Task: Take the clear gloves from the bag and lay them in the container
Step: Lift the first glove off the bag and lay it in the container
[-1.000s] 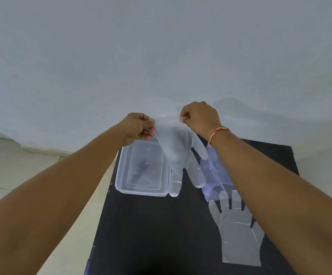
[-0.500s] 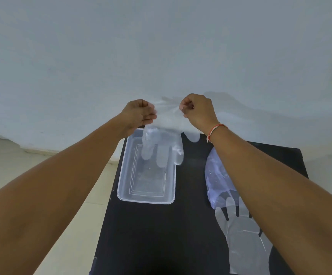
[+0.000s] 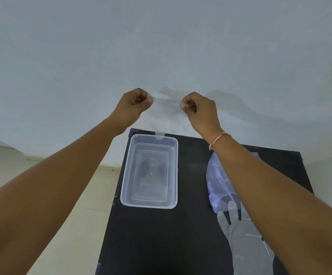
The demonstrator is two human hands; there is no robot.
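Observation:
My left hand (image 3: 135, 103) and my right hand (image 3: 198, 108) each pinch one corner of a clear glove's cuff (image 3: 166, 102), stretched between them high above the table's far edge. The glove (image 3: 161, 124) hangs down, faint against the pale wall, and one fingertip reaches the far rim of the container. The clear rectangular container (image 3: 126, 175) stands on the black table (image 3: 191, 235), below and between my hands. A bluish plastic bag (image 3: 215, 179) lies to its right, partly under my right forearm. A second clear glove (image 3: 244, 241) lies flat near the front right.
The black table is narrow; its left edge drops to a pale tiled floor (image 3: 93, 195). A plain pale wall (image 3: 161, 46) rises right behind the table's far edge.
Both hands have risen and moved apart, lifting the glove from in front of the container to high over its far rim. The view has tilted, so the table sits lower.

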